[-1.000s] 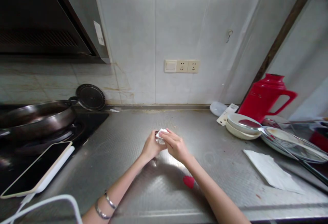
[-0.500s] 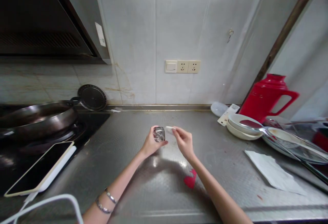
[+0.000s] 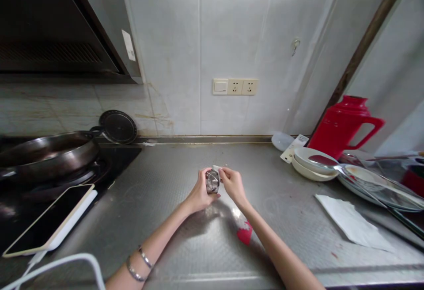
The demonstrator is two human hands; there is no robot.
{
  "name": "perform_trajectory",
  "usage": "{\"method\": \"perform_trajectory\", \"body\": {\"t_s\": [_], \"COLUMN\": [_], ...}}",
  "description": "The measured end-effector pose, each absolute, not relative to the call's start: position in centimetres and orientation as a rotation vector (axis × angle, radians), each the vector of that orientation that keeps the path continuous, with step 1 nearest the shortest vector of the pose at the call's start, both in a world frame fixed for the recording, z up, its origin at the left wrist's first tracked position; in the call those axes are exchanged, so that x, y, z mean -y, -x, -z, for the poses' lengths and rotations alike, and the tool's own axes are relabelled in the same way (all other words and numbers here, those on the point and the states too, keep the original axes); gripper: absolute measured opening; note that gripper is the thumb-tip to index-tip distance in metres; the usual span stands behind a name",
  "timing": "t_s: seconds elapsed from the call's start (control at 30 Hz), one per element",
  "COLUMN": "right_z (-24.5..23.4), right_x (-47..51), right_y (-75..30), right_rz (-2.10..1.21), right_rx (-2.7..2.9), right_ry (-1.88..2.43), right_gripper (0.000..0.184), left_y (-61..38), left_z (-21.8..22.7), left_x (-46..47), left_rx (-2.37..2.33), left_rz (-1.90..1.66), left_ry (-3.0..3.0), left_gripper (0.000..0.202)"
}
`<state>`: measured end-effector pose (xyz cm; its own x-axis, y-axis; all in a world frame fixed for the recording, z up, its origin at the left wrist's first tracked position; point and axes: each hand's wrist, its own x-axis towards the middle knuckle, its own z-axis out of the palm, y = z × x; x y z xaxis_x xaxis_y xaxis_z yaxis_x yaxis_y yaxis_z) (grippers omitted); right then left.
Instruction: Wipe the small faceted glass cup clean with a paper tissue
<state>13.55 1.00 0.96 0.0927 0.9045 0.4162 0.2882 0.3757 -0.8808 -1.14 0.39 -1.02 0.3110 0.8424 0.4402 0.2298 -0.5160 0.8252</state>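
Note:
Over the middle of the steel counter (image 3: 172, 219), my left hand (image 3: 201, 192) is closed around a small shiny metal cup (image 3: 212, 181). My right hand (image 3: 232, 185) is right beside it, its fingers pinched on a small white piece (image 3: 217, 168) that it presses against the cup's rim. A small red scrap (image 3: 244, 234) lies on the counter under my right forearm.
A dark pan (image 3: 46, 150) sits on the stove at the left, with a phone (image 3: 49, 220) and a white cable (image 3: 56, 265) in front of it. At the right stand a red jug (image 3: 344, 124), white bowls (image 3: 313, 162), a glass lid (image 3: 377, 184) and a paper towel (image 3: 351, 221).
One second ago both hands covered the cup with the white piece. Then the right hand drew away to the right with it. Now it has come back against the cup.

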Motion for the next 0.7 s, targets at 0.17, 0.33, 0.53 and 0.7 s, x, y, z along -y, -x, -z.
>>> {"method": "perform_trajectory", "body": {"t_s": [0.17,0.33,0.53,0.7], "right_z": [-0.7,-1.2,-1.7,-1.5], "right_x": [-0.7,0.6,1.9,2.6], "right_y": [-12.9,-12.1,-11.1,-10.7], "right_rz": [-0.678,-0.570,-0.586,-0.507], "right_rx": [1.410,1.387,1.343,1.390], "right_ry": [1.112,1.128,1.032,1.014], "right_gripper": [0.037,0.037,0.035,0.032], "left_y": [1.4,1.8,2.0,2.1], "left_z": [1.5,1.6,1.4,0.9], "left_x": [-1.0,-1.5,-2.1,-1.8], "left_rx": [-0.981,-0.961,-0.795,-0.642], "left_rz": [-1.211,-1.153,-1.164,-1.063], "left_ry": [-1.941,-1.846,-1.561,-1.261], "left_gripper": [0.083,0.090,0.082,0.082]}}
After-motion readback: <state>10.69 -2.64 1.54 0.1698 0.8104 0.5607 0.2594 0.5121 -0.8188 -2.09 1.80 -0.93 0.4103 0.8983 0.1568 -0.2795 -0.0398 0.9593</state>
